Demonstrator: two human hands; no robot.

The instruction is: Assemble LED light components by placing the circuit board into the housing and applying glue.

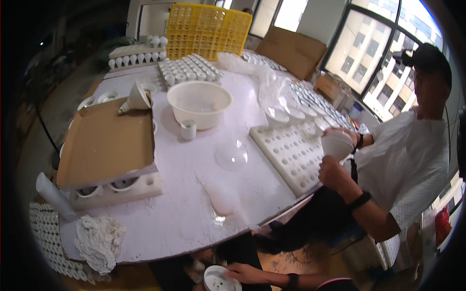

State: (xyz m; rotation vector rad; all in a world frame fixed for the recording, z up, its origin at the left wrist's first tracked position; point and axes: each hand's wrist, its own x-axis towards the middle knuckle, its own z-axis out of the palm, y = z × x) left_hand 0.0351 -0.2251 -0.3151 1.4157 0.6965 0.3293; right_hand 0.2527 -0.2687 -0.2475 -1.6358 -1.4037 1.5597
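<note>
At the lower edge my right hand grips the rim of a white round lamp housing, whose open side faces up and shows dark spots on its inner floor. Left of that housing, in shadow, is what shows of my left hand; its fingers are too dim to read, and a small pale thing is by it. Above them, on the white table, lie a clear dome cover and a thin clear plastic bag.
Opposite right, a person holds a white lamp shade beside a holed foam tray. A white basin, a small white cup, cardboard with a lamp, crumpled cloth and a yellow crate stand around.
</note>
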